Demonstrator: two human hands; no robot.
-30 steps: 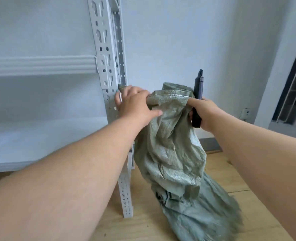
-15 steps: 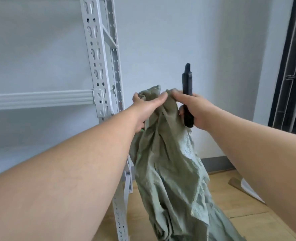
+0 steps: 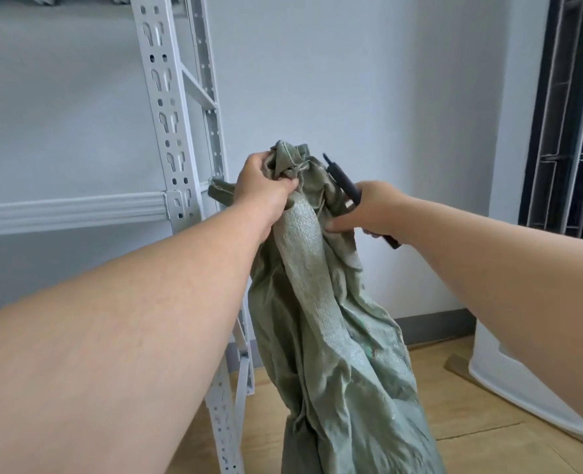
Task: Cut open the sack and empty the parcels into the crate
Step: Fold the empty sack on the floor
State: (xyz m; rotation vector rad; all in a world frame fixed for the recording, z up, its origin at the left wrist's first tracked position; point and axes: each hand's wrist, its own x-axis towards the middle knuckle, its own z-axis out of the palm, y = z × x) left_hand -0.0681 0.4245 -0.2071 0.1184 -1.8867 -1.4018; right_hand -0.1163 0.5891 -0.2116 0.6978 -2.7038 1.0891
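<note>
While the left hand [image 3: 262, 186] grips the bunched, tied neck of the hanging sack [image 3: 321, 302], the right hand [image 3: 375, 210] clasps the knife [image 3: 343, 177] just right of that neck, its tip angled up-left toward it.

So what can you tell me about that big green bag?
The sack is dull green woven plastic, crinkled and slack. It hangs upright from its bunched, string-tied neck, which the left hand grips. The right hand, holding a dark knife, touches its upper side. Its bottom runs out of view near the wooden floor.
</note>
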